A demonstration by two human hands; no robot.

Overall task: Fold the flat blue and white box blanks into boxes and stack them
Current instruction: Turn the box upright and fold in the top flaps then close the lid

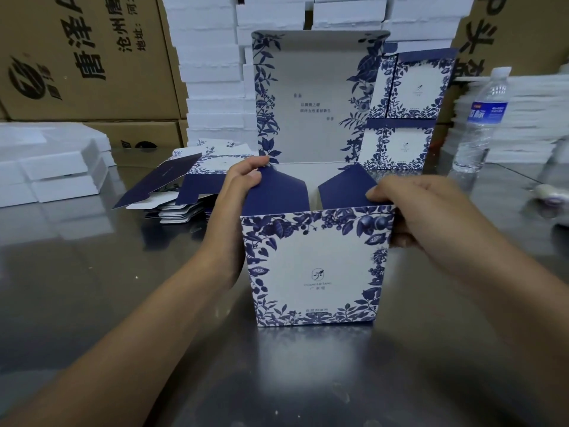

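An upright blue and white floral box (314,266) stands on the steel table (92,272) in front of me, its tall lid flap (314,97) raised at the back. My left hand (240,192) grips the box's left side, thumb and fingers on the dark blue left inner flap. My right hand (421,211) holds the right side, fingertips pressing the right inner flap down. A pile of flat box blanks (191,183) lies to the left. Two finished boxes (403,109) are stacked behind on the right.
Stacks of white foam trays (212,72) rise behind the box, with more at the left (52,167) and right. Brown cartons (86,57) stand at the back left. A clear water bottle (483,118) stands at right, a tape roll (551,192) beyond it.
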